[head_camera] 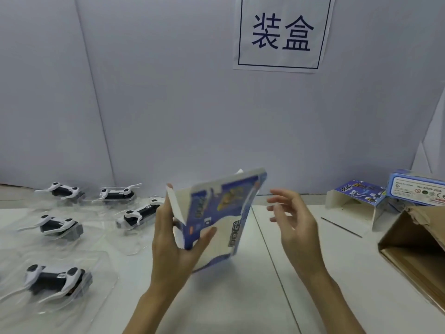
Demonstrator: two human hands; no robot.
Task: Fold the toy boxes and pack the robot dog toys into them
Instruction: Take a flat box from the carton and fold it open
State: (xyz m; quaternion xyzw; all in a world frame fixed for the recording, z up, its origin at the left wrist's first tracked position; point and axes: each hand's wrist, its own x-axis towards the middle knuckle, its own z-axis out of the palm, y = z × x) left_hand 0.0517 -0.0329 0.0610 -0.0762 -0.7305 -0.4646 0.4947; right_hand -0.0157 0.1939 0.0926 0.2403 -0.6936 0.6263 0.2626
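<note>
A flat, unfolded blue and white toy box (224, 213) printed "DOG" stands tilted above the table's middle. My left hand (173, 247) grips its lower left edge, thumb on the printed face and fingers behind. My right hand (292, 220) hovers just right of the box with fingers spread, touching nothing. Several black and white robot dog toys in clear plastic trays lie on the left, the nearest one (56, 279) at the front left and another (140, 214) close to my left hand.
A partly folded toy box (356, 201) and a closed blue box (416, 189) stand at the back right. An open brown carton (414, 247) lies at the right edge. A white partition with a paper sign (283, 32) rises behind the white table (240, 297).
</note>
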